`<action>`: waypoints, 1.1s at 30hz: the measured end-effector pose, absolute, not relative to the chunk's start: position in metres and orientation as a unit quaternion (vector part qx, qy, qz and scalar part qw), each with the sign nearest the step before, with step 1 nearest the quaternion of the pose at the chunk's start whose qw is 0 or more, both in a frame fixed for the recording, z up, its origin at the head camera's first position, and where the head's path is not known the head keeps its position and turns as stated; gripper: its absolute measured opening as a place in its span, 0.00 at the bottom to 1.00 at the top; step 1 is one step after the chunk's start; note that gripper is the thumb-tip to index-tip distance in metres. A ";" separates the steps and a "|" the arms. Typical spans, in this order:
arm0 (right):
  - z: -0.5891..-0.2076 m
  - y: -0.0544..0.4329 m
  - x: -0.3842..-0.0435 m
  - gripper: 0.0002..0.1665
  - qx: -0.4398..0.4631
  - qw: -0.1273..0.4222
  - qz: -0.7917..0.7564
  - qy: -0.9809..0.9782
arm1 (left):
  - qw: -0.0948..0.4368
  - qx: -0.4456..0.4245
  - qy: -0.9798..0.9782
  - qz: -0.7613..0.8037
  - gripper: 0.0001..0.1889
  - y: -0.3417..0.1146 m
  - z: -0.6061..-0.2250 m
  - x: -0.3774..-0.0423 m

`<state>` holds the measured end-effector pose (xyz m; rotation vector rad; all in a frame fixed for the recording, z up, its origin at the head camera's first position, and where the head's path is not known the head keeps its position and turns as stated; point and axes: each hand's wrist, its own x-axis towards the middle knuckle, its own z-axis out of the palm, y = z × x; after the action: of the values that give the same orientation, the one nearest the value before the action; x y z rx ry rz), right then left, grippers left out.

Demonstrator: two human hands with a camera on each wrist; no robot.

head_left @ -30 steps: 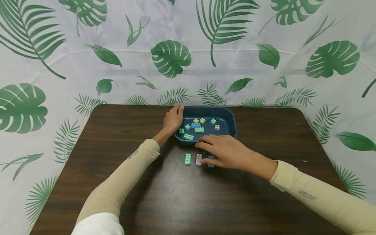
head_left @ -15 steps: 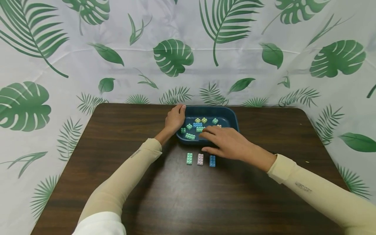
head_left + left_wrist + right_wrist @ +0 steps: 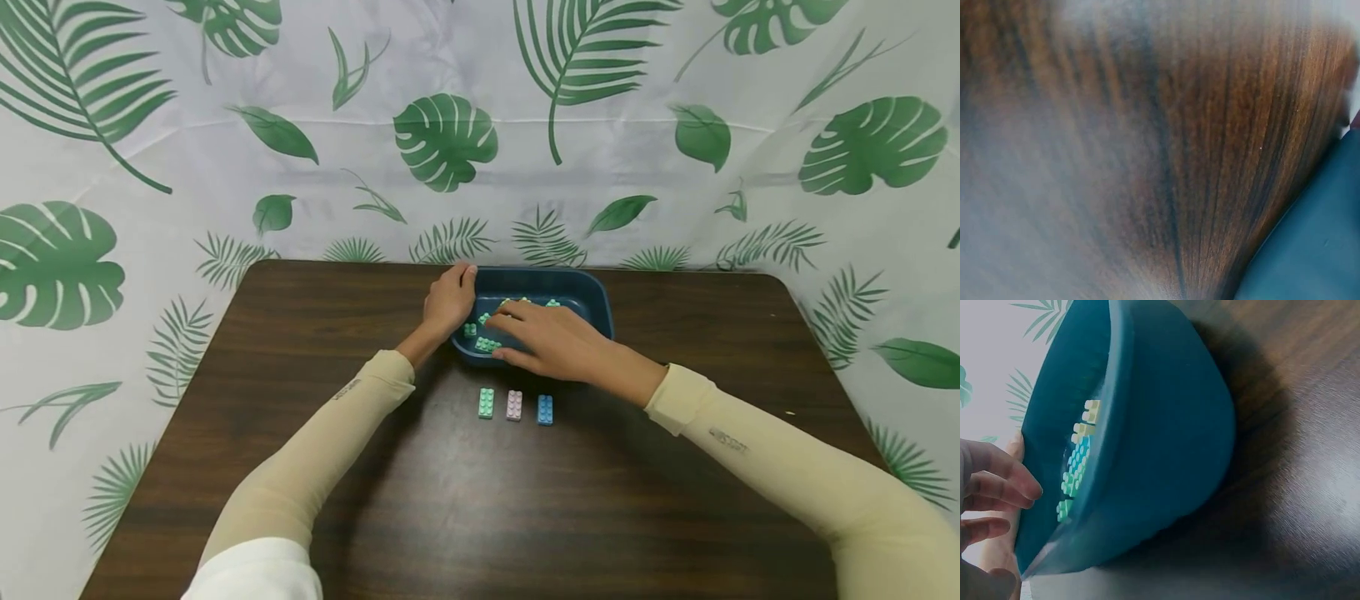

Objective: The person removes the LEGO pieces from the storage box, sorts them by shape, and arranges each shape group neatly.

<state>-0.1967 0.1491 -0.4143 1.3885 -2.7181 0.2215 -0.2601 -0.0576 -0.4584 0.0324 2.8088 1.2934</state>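
Observation:
A dark blue plastic bin (image 3: 603, 310) stands at the far side of the table, with several toy building bricks inside. My left hand (image 3: 448, 300) grips its left rim. Over the bin's front part hovers my right hand (image 3: 555, 340), fingers loosely bent and apart, nothing seen between them. It hides some of the bricks; a green brick (image 3: 487, 344) shows just left of its thumb. Yellow bricks (image 3: 1091, 411) and a blue brick (image 3: 1080, 452) inside appear in the right wrist view. In front of the bin lie a green brick (image 3: 486, 403), a pale pink brick (image 3: 513, 405) and a blue brick (image 3: 545, 410).
The dark wood-grain table (image 3: 465, 517) stretches toward me and to both sides. A white cloth with green leaves (image 3: 337, 183) hangs right behind its back edge. The bin's outer wall (image 3: 1316, 231) fills the lower right of the left wrist view.
My right hand has moved from beside the blue brick on the table, up and left over the bin. The three bricks in front are uncovered now. My left hand stays on the rim.

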 end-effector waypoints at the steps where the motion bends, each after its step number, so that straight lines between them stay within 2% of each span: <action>1: -0.415 0.148 -0.199 0.28 0.452 0.036 0.072 -0.888 | 0.026 0.012 0.908 0.418 0.24 -0.057 -0.458 -0.261; 11: -0.424 0.138 -0.220 0.25 0.447 -0.054 0.102 -0.887 | 0.034 0.011 0.905 0.423 0.23 -0.055 -0.460 -0.261; 17: -0.426 0.133 -0.223 0.25 0.431 -0.079 0.087 -0.895 | 0.046 -0.008 0.907 0.419 0.22 -0.053 -0.466 -0.268; 26: -0.428 0.125 -0.231 0.26 0.413 -0.116 0.069 -0.900 | 0.037 -0.017 0.912 0.408 0.22 -0.059 -0.504 -0.301; 33: -0.432 0.123 -0.236 0.24 0.404 -0.139 0.057 -0.903 | 0.019 -0.014 0.916 0.400 0.24 -0.061 -0.528 -0.314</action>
<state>-0.2357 0.1234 -0.4316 1.3942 -3.1167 0.1964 -0.3136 -0.0611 -0.5276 -0.0444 2.8443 1.2429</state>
